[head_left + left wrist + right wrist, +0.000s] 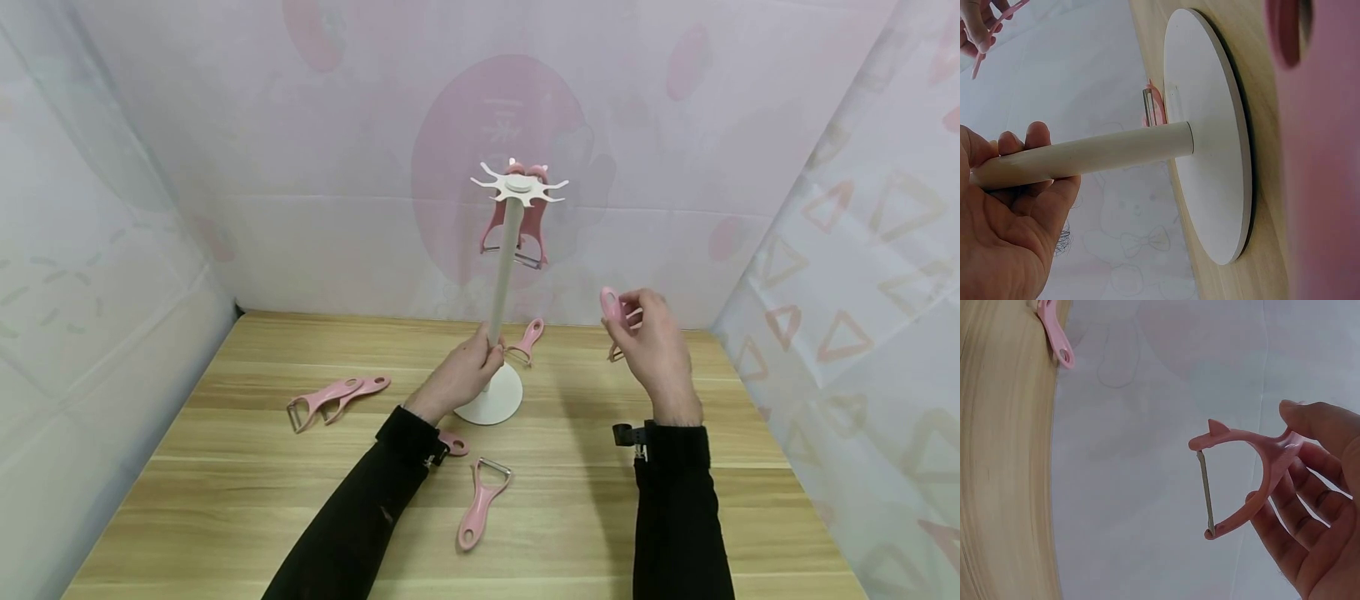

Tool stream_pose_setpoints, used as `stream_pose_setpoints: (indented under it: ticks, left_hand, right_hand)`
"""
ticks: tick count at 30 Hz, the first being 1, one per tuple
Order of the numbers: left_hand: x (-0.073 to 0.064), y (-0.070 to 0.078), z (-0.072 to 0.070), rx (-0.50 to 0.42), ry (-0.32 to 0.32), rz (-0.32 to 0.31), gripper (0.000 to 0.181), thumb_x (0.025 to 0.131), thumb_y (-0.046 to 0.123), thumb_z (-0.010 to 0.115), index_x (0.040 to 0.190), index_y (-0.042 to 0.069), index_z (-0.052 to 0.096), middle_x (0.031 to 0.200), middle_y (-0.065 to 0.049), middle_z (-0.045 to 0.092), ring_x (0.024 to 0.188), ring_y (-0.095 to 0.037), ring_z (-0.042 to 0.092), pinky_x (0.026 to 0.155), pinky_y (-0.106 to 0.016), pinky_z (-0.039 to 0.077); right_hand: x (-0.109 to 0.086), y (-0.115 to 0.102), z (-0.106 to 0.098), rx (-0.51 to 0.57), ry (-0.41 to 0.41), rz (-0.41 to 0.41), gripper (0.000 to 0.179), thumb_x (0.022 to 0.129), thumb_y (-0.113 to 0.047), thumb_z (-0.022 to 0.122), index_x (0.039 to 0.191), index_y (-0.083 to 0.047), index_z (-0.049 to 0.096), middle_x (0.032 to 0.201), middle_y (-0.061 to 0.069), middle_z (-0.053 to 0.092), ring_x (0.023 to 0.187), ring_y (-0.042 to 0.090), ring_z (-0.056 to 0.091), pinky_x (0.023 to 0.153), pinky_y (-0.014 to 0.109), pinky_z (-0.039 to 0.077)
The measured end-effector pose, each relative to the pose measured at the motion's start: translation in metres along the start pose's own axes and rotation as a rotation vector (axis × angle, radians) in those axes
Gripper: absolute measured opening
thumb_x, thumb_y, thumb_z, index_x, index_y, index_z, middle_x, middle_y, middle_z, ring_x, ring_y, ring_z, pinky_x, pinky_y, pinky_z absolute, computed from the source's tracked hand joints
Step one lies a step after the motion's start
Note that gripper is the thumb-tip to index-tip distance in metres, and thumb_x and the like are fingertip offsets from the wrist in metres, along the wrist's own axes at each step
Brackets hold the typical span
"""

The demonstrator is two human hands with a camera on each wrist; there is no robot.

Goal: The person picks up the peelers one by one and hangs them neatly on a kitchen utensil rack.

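My left hand (459,375) grips the lower post (507,271) of a white stand, with fingers and thumb around it. The stand's round base (1207,187) rests on the table. To the right, my right hand (660,354) holds a pink Y-shaped peeler (1275,464) above the table, pinched at its handle. Its blade end points away from the fingers, as the right wrist view shows. At the stand's top is a ring of curved hooks (517,185). Two pink peelers (534,223) hang on its far side, partly hidden by the post.
On the wooden table (225,492) lie more pink peelers: one in front (480,508), one partly under the left forearm (455,444), an overlapping pair (324,395) at left, and one (531,335) behind the stand. A patterned cloth wall (337,250) closes off the back.
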State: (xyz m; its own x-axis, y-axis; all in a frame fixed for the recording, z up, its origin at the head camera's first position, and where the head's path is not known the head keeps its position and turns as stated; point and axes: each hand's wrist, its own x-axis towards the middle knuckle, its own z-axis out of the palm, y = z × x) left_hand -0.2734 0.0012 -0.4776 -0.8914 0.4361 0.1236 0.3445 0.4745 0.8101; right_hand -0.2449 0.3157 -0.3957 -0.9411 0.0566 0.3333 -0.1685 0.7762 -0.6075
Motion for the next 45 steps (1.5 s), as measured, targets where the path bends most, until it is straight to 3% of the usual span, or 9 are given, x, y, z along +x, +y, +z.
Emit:
stream_pose_setpoints:
  ticks: [4,9,17,23,26,30,35,45]
  left_hand:
    - [0.0,0.0,0.0,-0.007,-0.005,-0.005,0.019,0.125,0.024,0.043,0.135,0.01,0.052,0.095,-0.002,0.05,0.08,-0.016,0.048,0.07,-0.031,0.04]
    - [0.001,0.0,0.0,-0.006,-0.007,-0.011,0.019,0.125,0.025,0.043,0.135,0.011,0.051,0.095,-0.002,0.049,0.08,-0.016,0.048,0.07,-0.03,0.04]
    - [0.001,0.0,0.0,0.012,-0.001,-0.004,0.018,0.125,0.024,0.043,0.135,0.011,0.051,0.094,-0.001,0.05,0.08,-0.016,0.048,0.07,-0.031,0.04]
    - [0.001,0.0,0.0,0.009,-0.006,-0.008,0.018,0.125,0.024,0.044,0.135,0.01,0.052,0.094,-0.002,0.05,0.08,-0.016,0.049,0.07,-0.031,0.04]
    - [0.001,0.0,0.0,0.006,-0.008,-0.008,0.018,0.126,0.024,0.044,0.135,0.01,0.052,0.094,-0.001,0.05,0.08,-0.016,0.049,0.07,-0.031,0.04]
    - [0.002,-0.001,0.0,-0.003,-0.007,-0.006,0.018,0.125,0.024,0.044,0.135,0.011,0.052,0.094,-0.001,0.05,0.08,-0.016,0.048,0.07,-0.032,0.04]
    - [0.002,-0.001,0.001,-0.005,-0.005,-0.01,0.019,0.125,0.024,0.044,0.136,0.011,0.052,0.095,-0.002,0.05,0.08,-0.016,0.048,0.07,-0.031,0.04]
    - [0.002,-0.002,0.002,-0.01,-0.001,-0.016,0.018,0.125,0.024,0.044,0.136,0.011,0.052,0.096,-0.002,0.052,0.081,-0.016,0.05,0.071,-0.032,0.042]
  right_hand:
    - [0.001,-0.004,-0.001,-0.005,0.039,-0.02,0.049,0.115,-0.021,0.08,0.152,0.004,0.063,0.137,0.026,0.068,0.121,0.043,0.072,0.104,0.06,0.065]
    - [0.002,-0.01,0.001,0.018,0.105,-0.05,0.045,0.113,-0.016,0.081,0.15,0.005,0.065,0.139,0.026,0.069,0.121,0.042,0.074,0.103,0.057,0.066]
    - [0.0,-0.02,0.001,0.08,0.211,-0.095,0.043,0.111,-0.012,0.084,0.148,0.004,0.069,0.142,0.024,0.071,0.12,0.041,0.078,0.098,0.034,0.064]
    - [-0.003,-0.027,-0.001,0.172,0.257,-0.138,0.041,0.11,-0.008,0.083,0.147,0.007,0.07,0.14,0.027,0.07,0.119,0.044,0.077,0.109,0.054,0.065]
    - [-0.005,-0.031,-0.003,0.203,0.265,-0.147,0.041,0.11,-0.008,0.083,0.146,0.007,0.07,0.139,0.027,0.07,0.12,0.044,0.075,0.111,0.055,0.064]
    - [-0.008,-0.039,-0.006,0.223,0.277,-0.154,0.042,0.11,-0.008,0.083,0.146,0.007,0.07,0.139,0.027,0.07,0.123,0.041,0.074,0.108,0.036,0.063]
    - [-0.011,-0.046,-0.008,0.249,0.294,-0.167,0.042,0.109,-0.008,0.084,0.146,0.008,0.069,0.14,0.027,0.07,0.124,0.039,0.074,0.102,0.008,0.052]
    - [-0.009,-0.057,-0.006,0.303,0.337,-0.214,0.041,0.107,-0.009,0.087,0.141,0.008,0.073,0.136,0.027,0.073,0.126,0.035,0.071,0.101,0.005,0.054]
